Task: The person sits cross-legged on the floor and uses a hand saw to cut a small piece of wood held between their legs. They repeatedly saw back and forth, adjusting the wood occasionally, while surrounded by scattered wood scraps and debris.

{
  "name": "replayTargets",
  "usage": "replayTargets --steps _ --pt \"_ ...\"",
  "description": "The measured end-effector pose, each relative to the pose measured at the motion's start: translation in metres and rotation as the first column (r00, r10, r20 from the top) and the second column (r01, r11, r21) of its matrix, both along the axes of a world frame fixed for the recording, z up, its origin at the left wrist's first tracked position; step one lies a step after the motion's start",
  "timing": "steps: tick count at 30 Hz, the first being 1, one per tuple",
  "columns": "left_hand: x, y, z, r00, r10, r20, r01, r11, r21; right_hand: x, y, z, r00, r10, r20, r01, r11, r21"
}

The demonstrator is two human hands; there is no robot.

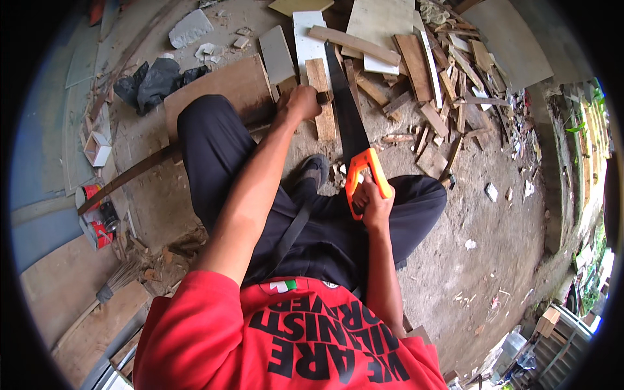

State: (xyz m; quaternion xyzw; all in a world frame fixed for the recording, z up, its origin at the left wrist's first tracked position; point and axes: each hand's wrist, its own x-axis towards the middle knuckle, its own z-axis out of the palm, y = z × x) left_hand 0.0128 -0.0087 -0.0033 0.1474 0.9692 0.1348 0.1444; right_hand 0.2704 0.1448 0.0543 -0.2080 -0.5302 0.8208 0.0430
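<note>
My right hand is wrapped round the orange handle of a handsaw. Its dark blade points away from me over the ground. To the left, my left hand is closed on a dark wooden strip, whose end sticks out past the fingers over a light wooden board. The blade lies just right of that end; whether they touch, I cannot tell. A long dark strip runs in from the left and passes behind my bent leg; it looks like the same piece, partly hidden.
A brown wooden panel lies left of my left hand, with a black plastic bag beyond. Scrap wood is heaped at the far right. Red cans and a brush of stiff bristles are at the left.
</note>
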Motion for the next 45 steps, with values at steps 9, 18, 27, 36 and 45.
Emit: replayTargets --steps 9,18,27,36,45 --pt "-0.011 -0.008 -0.025 0.986 -0.120 -0.113 0.109 0.989 -0.098 0.023 -0.020 -0.009 0.996 0.088 -0.005 -0.071 0.828 0.556" --pt "-0.014 0.006 -0.037 0.988 -0.153 -0.013 0.149 0.976 -0.159 0.025 -0.017 -0.003 0.994 0.091 -0.054 -0.037 0.773 0.633" --pt "-0.020 0.009 -0.054 0.982 -0.169 -0.082 0.171 0.985 0.013 0.033 -0.023 -0.001 0.993 0.100 -0.068 -0.024 0.710 0.704" --pt "-0.025 -0.001 -0.045 0.997 -0.007 -0.074 0.009 1.000 0.024 0.016 -0.034 0.023 0.996 0.089 0.001 -0.057 0.625 0.779" --pt "-0.009 0.006 -0.013 0.993 -0.102 0.064 0.107 0.992 -0.071 0.013 -0.032 0.030 0.995 0.093 -0.022 -0.042 0.630 0.775"
